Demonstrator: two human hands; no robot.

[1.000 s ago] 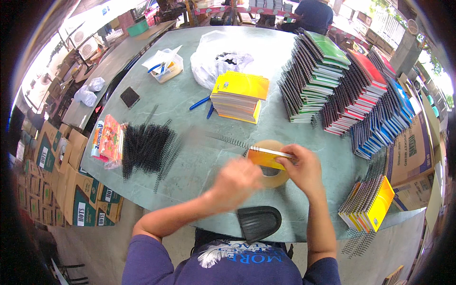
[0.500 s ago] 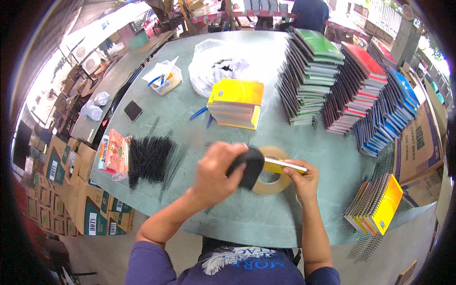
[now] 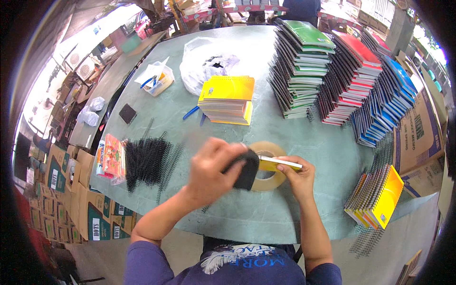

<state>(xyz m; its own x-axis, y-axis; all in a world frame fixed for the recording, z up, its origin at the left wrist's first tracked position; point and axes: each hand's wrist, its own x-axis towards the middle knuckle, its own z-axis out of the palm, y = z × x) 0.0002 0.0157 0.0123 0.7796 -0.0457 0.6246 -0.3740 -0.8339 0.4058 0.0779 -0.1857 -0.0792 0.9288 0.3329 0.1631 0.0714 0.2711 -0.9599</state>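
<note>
Over the near-right part of the tape roll (image 3: 264,185), right hand (image 3: 301,175): thumb on the near side of a small yellow notebook (image 3: 271,165), fingers behind it, clamped on its right end. Notebook lies roughly level across the roll's opening, white page edge upward, left end reaching past the fingertips toward the other hand. Whether it touches the roll cannot be told.

Just left of the roll, left hand (image 3: 211,166): blurred, fingers and thumb closed on a rounded black pad (image 3: 248,175). Pad stands tilted over the roll's left rim, its right edge at the notebook's left end; contact between the two unclear.

Farther left of the roll, a heap of black spiral coils (image 3: 149,161), colourful packet (image 3: 114,159) beside it. Beyond the roll and a little left, a stack of yellow notebooks (image 3: 225,102), blue handles (image 3: 191,113) next to it; a clear plastic bag (image 3: 194,71) behind.

Beyond and right of the roll, leaning stacks of coil-bound books: green (image 3: 306,71), red (image 3: 356,78), blue (image 3: 387,107). Right of the roll and nearer the body, a row of yellow spiral-bound notebooks (image 3: 387,194).
</note>
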